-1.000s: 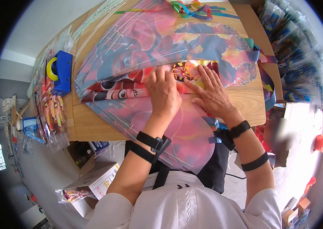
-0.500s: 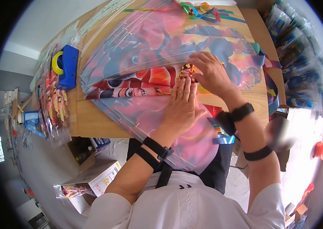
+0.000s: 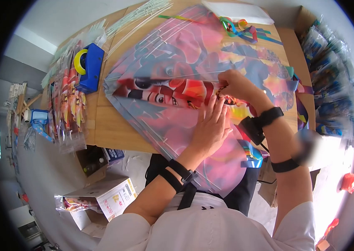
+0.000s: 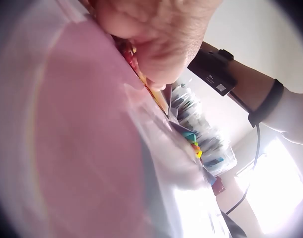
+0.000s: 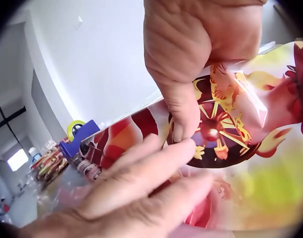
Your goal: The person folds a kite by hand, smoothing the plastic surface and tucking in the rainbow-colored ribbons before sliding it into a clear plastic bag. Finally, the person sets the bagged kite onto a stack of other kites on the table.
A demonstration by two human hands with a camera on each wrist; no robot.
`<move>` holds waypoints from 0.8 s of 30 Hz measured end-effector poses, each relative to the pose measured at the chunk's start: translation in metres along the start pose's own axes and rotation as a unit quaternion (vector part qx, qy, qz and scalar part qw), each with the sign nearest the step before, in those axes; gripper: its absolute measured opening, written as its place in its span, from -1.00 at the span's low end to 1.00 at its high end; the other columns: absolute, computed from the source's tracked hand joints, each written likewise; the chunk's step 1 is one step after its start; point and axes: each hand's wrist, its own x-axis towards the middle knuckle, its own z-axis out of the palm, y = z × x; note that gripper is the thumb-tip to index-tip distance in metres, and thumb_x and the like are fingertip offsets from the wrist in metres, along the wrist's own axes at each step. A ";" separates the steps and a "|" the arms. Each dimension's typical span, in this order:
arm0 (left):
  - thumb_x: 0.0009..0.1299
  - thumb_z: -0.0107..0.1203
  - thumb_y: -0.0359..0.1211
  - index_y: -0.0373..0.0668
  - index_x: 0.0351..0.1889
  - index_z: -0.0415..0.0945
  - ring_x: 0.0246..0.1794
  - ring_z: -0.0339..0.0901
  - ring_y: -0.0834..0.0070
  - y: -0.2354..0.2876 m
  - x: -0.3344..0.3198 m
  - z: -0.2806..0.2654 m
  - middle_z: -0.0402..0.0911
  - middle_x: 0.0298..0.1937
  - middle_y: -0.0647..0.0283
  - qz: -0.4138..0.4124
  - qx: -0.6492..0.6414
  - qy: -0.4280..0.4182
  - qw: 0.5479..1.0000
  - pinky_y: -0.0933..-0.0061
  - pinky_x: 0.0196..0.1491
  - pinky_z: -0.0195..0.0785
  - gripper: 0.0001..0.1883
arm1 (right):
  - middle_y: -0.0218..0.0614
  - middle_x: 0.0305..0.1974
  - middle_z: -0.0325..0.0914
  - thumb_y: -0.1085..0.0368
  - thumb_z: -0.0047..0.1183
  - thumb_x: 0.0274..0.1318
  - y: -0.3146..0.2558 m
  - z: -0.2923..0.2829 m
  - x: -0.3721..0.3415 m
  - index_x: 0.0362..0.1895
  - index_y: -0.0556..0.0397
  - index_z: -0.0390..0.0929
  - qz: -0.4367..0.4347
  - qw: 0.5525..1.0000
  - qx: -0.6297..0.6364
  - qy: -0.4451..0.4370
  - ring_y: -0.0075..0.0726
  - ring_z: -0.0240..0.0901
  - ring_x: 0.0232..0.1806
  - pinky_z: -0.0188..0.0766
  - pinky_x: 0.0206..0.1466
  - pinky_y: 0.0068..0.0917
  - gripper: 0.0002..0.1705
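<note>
A glossy printed strip with red, white and yellow patches (image 3: 193,90) lies along pink and blue translucent sheets (image 3: 185,42). The left hand (image 3: 210,131) rests on its lower edge, fingers fairly straight and slightly spread. Just above those fingertips, the right hand (image 3: 244,90) pinches the strip beside a dark wheel print. The right wrist view shows the right hand (image 5: 191,54) with its thumb pointing down on the wheel print (image 5: 213,131) and its other fingers partly hidden; the left hand (image 5: 146,191) lies close below. The left wrist view has the left hand (image 4: 161,34) at the top.
A blue tape dispenser (image 3: 92,69) and bagged prints (image 3: 70,100) stand at the table's left. Thin white rods (image 3: 137,19) lie at the back left, coloured ribbons (image 3: 244,31) at the back. Bagged goods (image 3: 331,83) fill a box on the right.
The left hand has uncurled and laid its fingers on the strip. The right hand has lifted from lying flat and now pinches the strip near the wheel print. The head view has shifted.
</note>
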 end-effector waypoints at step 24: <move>0.11 0.20 -0.63 -0.36 -0.17 0.58 -0.28 0.55 0.55 -0.079 -0.041 -0.071 0.62 -0.27 0.31 -0.354 -0.614 0.034 0.705 0.47 -0.12 0.43 -0.72 | -0.37 -0.40 0.62 0.31 0.27 0.02 -0.009 0.030 0.034 -0.28 0.04 0.61 0.305 0.690 0.646 0.121 -0.40 0.61 -0.43 0.51 -0.40 -0.48 -0.84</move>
